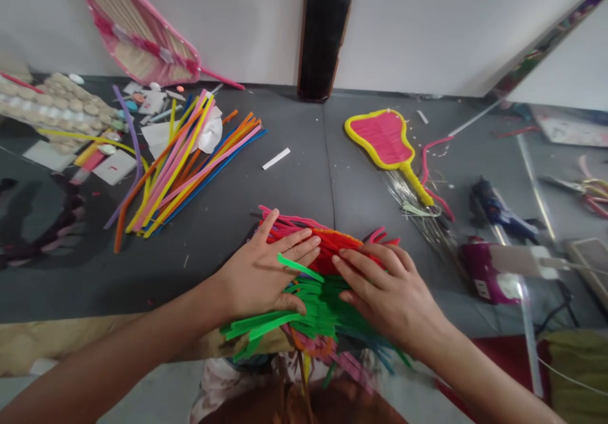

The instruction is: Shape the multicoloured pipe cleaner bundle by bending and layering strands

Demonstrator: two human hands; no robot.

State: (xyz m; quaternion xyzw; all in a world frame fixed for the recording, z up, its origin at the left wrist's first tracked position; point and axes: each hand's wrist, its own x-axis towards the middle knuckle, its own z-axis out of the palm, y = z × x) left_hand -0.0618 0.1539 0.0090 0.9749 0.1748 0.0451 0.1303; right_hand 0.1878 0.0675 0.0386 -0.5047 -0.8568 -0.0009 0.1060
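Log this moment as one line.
left hand flat on pipe cleaner bundle | right hand flat on same bundle | loose pipe cleaners at left

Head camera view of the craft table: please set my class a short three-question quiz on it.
1. True or false: the left hand and the right hand both lie flat, fingers spread, on the bundle of red and green strips.
2. What colour is the rim of the small pink paddle? A yellow, B blue, C black.
3. On which side of the bundle, as the person sees it, does the loose pile of coloured sticks lie?

Key: 1 true; 2 A; 3 the left.
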